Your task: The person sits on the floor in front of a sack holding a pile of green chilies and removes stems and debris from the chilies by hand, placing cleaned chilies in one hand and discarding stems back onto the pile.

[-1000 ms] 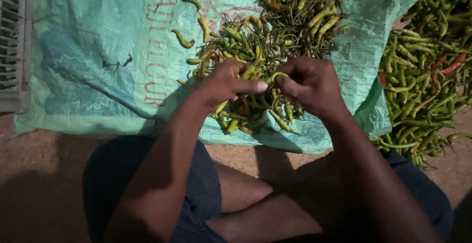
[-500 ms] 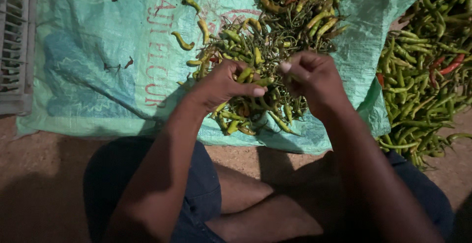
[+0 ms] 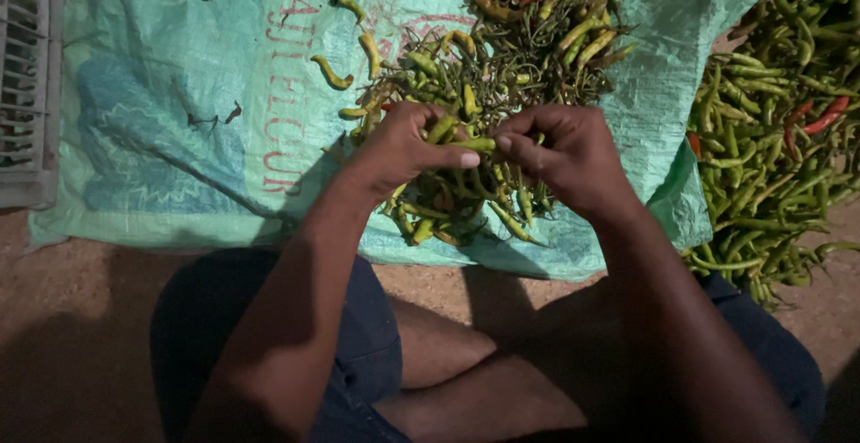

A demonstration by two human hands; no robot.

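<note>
The person sits cross-legged on the bare earth floor (image 3: 81, 335), both hands over a heap of small green and yellowish chilli peppers (image 3: 488, 94) spread on a pale green woven plastic sack (image 3: 170, 129). The left hand (image 3: 403, 147) pinches one slim green chilli (image 3: 472, 145) between thumb and fingers, with a few more pods cupped in its palm. The right hand (image 3: 569, 156) meets it at the pod's far end, fingers curled in and thumb pressed to the tip, seemingly at the stalk, though the exact grip is hidden. That chilli lies level between the two hands, just above the near edge of the heap. It looks light, smooth-skinned and bendy, likely to snap if twisted hard, so body and stem end seem the sensible holds. Well off beyond the right hand lies a second, greener pile of long chillies (image 3: 770, 138) with a few red ones; beyond the left hand, the corner of a grey slatted plastic crate (image 3: 27, 85).
</note>
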